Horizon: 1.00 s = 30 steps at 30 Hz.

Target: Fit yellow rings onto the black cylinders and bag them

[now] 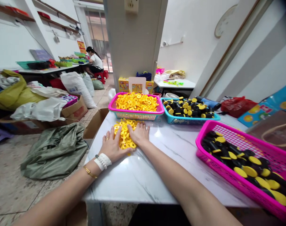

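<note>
A loose pile of small yellow ring-like pieces (125, 135) lies on the white marbled table (157, 163). At its left edge my left hand (113, 147) rests with fingers spread, wearing a ring and bracelets. My right hand (140, 133) touches the pile's right side, its fingers apart and palm down. Just behind the pile, a pink basket (113, 105) is heaped with more yellow pieces (137, 102). To its right, a blue basket (192, 120) holds black cylinders with yellow ends (188, 107).
Similar black-and-yellow parts fill a large pink basket (227, 171) at the right. A red bag (238, 106) lies behind it. Green cloth (55, 150) and a cardboard box (97, 124) are left of the table. A person (95, 60) sits in the background.
</note>
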{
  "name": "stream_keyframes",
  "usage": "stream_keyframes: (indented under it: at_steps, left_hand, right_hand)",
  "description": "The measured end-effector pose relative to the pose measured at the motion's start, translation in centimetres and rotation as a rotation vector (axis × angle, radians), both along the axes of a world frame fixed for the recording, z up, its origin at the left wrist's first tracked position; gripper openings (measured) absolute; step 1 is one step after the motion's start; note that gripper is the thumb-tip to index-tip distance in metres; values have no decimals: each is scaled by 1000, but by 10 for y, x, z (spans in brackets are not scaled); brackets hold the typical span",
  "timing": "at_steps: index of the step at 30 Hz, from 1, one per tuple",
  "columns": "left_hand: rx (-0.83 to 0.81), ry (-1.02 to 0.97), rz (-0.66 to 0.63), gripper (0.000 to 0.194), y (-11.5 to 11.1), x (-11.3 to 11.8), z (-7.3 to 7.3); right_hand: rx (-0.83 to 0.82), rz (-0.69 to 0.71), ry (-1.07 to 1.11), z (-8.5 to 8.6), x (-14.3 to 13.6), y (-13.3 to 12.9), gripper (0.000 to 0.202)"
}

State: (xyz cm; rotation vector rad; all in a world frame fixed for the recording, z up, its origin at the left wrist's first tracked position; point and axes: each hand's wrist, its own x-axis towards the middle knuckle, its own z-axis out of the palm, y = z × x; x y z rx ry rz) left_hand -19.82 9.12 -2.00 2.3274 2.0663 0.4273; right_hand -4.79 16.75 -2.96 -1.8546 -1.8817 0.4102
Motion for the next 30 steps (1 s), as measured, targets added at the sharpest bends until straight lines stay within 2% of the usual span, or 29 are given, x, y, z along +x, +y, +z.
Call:
stream_keyframes:
  at_steps: [5,8,11,14,16,18,24,30]
  left_hand:
    - [31,-23,43,122,10,-8,0]
    - [69,-31,63,121,8,-8,0]
    - [122,-71,51,108,3,-11,0]
    - [157,-175,31,95,4,-17,-1]
    - [180,-262,36,92,7,-21,-2]
    - [211,-330,44,92,10,-24,-3]
    - [340,-395,23,86,9,-32,2]
    - [343,-415,28,88,10,-35,7]
  right_hand:
    - [33,14,15,6,-20,2,91]
    - [76,45,21,13,-9,3,75]
    - [136,12,3,21,34,10,50]
    - [167,-118,-54,25,90,24,39]
    - [132,-191,-95,23,119,35,35]
    - [79,-232,-126,16,135,44,27]
    - [-10,-280,-163,-2,134,62,24]
    - [-34,-369,-166,-2,138,69,33]
